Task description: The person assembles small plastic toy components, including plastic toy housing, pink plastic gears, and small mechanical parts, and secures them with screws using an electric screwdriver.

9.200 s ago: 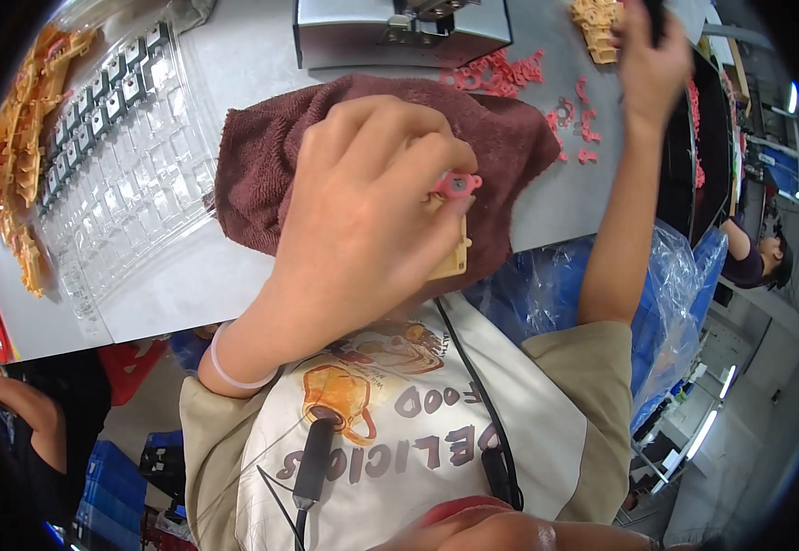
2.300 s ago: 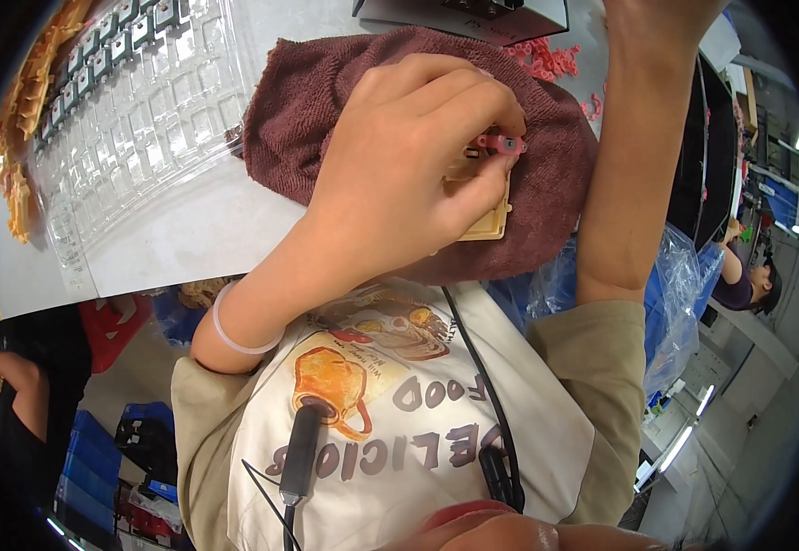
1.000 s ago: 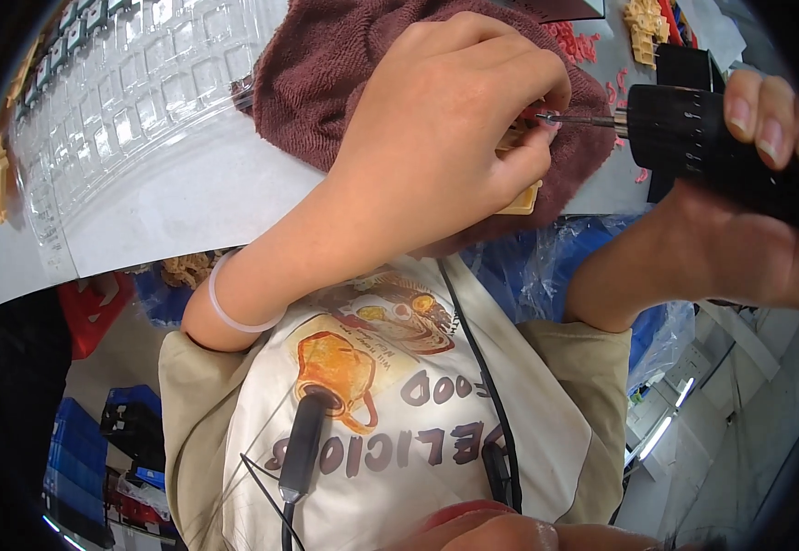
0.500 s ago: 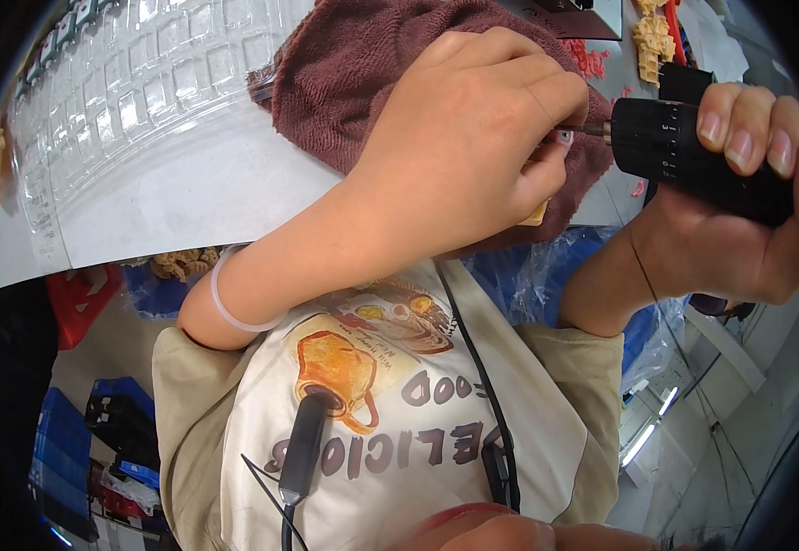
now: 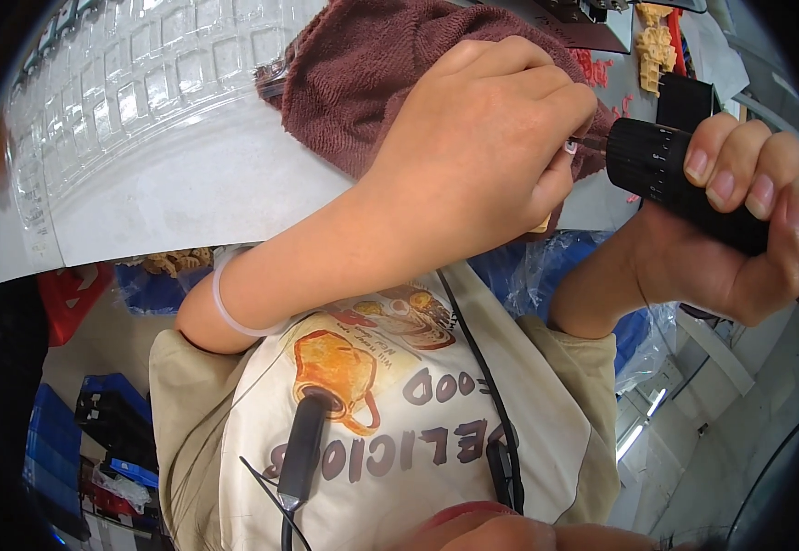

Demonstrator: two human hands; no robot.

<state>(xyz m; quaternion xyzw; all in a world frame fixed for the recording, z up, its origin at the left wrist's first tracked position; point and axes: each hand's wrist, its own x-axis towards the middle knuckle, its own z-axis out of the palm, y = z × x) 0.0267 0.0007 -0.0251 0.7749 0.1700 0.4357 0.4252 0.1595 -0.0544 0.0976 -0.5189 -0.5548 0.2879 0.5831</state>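
My right hand (image 5: pixel 739 197) is wrapped round a black electric screwdriver (image 5: pixel 652 165) with a ring of marks near its nose. Its thin bit (image 5: pixel 590 141) points left and reaches the curled fingers of my left hand (image 5: pixel 491 129). Those fingers are closed, and what they pinch is hidden behind the hand. A small yellow piece (image 5: pixel 541 225) peeks out below my left hand; whether it is held I cannot tell. Under and behind the left hand lies a bunched maroon towel (image 5: pixel 344 92) on the white table (image 5: pixel 207 197).
A clear plastic tray with many pockets (image 5: pixel 133 101) covers the table's left. Farther right are red scraps (image 5: pixel 592 69), a tan lumpy part (image 5: pixel 654 46) and a black box (image 5: pixel 684 101). Blue bins (image 5: pixel 50 450) stand low on the left; clear plastic film (image 5: pixel 546 266) hangs below the table edge.
My right hand and the screwdriver have shifted slightly left and down, the tool's rear end dropping. The left hand stays closed at the bit, a little lower and to the right.
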